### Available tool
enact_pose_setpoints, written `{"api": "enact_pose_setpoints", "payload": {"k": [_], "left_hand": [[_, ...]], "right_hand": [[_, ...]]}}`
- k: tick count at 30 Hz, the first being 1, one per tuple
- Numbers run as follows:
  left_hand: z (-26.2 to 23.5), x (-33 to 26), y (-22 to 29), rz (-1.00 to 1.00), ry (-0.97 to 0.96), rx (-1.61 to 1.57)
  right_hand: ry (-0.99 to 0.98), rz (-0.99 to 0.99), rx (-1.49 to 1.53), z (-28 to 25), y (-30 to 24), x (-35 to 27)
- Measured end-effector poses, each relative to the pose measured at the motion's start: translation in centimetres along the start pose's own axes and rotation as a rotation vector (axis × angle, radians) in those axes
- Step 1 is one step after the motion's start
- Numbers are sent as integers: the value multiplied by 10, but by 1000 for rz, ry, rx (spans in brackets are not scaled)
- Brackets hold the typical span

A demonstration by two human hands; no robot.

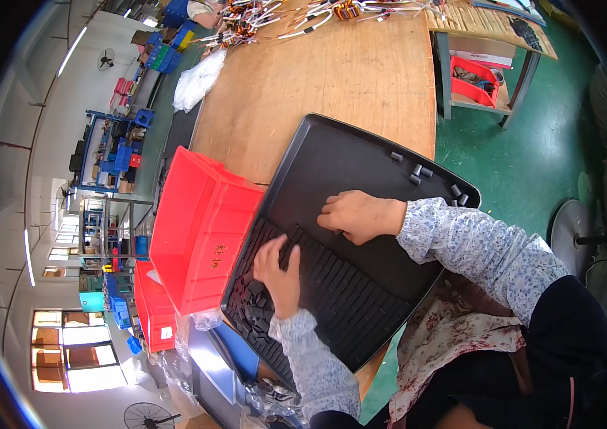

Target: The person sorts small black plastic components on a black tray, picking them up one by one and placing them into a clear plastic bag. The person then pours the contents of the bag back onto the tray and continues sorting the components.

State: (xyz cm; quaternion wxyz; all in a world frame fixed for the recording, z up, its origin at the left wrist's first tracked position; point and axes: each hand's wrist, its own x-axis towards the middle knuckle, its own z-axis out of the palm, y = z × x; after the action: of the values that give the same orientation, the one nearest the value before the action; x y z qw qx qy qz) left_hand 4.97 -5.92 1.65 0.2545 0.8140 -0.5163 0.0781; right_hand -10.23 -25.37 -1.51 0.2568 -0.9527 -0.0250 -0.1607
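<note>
A large black tray (pixel 382 154) with a raised rim lies tilted across the wooden table. Rows of small black blocks (pixel 350 286) are packed side by side over its lower left half. Beside them, in the left corner, is a loose heap of similar black blocks (pixel 252 314). My left hand (pixel 280 277) hovers over the rows near this heap, its thumb apart from its fingers. Close to the upper edge of the rows, my right hand (pixel 362 216) has its fingers curled down and together. A dark bit shows under its fingertips, too small to name. Several short dark cylinders (pixel 418 174) lie near the tray's far right side.
A red plastic bin (pixel 207 229) stands against the tray's left side, with another red bin (pixel 152 307) below it. Bundles of wired parts (pixel 346 11) and a white plastic bag (pixel 200 79) lie on the far table (pixel 303 86). A stand fan (pixel 571 232) is at the right.
</note>
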Motion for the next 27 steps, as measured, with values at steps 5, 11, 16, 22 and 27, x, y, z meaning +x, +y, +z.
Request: {"api": "enact_pose_setpoints", "payload": {"k": [5, 11, 16, 22, 27], "left_hand": [[-15, -45, 3, -187, -31, 22], [-5, -55, -5, -218, 56, -104], [-3, -57, 0, -371, 17, -449], [0, -61, 34, -488, -50, -983], [6, -59, 42, -439, -170, -1123]], "right_hand": [[96, -29, -24, 10, -5, -2], [92, -29, 30, 19, -2, 1], [177, 10, 37, 14, 0, 3], [161, 119, 249, 17, -3, 4], [128, 158, 892, 12, -14, 8]]}}
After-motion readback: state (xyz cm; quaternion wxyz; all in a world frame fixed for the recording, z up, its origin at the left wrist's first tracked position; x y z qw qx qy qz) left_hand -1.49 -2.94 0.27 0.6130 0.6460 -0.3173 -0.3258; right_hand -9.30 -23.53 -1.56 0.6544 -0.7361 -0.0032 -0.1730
